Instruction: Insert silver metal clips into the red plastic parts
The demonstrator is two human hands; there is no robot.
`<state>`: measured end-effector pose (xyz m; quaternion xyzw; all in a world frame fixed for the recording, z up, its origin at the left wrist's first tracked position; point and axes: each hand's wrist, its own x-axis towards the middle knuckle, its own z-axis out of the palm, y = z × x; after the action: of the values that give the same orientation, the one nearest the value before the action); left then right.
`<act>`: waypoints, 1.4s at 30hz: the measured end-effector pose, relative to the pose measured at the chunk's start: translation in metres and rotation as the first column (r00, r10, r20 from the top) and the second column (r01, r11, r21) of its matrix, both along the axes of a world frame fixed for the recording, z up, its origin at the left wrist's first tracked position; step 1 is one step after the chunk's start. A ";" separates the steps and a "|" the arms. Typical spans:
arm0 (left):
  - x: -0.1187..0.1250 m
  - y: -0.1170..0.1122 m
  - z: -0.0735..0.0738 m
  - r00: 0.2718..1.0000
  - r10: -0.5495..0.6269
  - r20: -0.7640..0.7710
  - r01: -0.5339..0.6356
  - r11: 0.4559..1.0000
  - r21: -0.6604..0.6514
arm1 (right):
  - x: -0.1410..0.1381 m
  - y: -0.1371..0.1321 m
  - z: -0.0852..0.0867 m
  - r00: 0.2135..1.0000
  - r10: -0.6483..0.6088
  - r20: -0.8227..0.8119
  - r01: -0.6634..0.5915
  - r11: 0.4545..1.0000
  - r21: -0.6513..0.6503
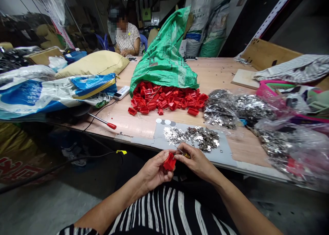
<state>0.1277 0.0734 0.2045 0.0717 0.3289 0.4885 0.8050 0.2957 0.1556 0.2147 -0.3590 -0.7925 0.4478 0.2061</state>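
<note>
My left hand (154,170) is closed around a small red plastic piece (169,162), held over my lap just below the table edge. My right hand (196,159) pinches a thin tool with a yellow handle (183,153), its tip pointing at the red piece. Just beyond my hands a grey sheet (226,149) carries a heap of small shiny metal bits (191,135). Farther back, a pile of red plastic pieces (164,99) spills from a green woven sack (164,57).
Clear bags of metal parts (231,108) and a pink basket (267,87) lie at the right. A red-handled screwdriver (102,121), a white power strip (122,92) and blue-white sacks (51,91) sit at the left. Another person (125,36) sits at the table's far end.
</note>
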 end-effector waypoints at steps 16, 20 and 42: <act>0.004 0.000 -0.001 0.998 0.047 -0.039 -0.047 0.999 -0.010 | 0.000 -0.001 -0.005 1.000 -0.014 -0.017 0.014 1.000 -0.027; 0.007 0.001 -0.002 0.995 0.088 -0.039 -0.087 0.996 0.015 | -0.001 -0.006 0.005 0.997 0.012 0.078 -0.015 0.999 0.037; 0.009 0.001 -0.004 0.995 0.093 -0.044 -0.093 0.996 0.005 | 0.001 0.000 -0.003 1.000 0.010 0.005 -0.009 0.996 -0.090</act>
<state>0.1368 0.0746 0.2004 0.0684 0.3487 0.5243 0.7739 0.2971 0.1557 0.2115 -0.3652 -0.7738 0.4832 0.1855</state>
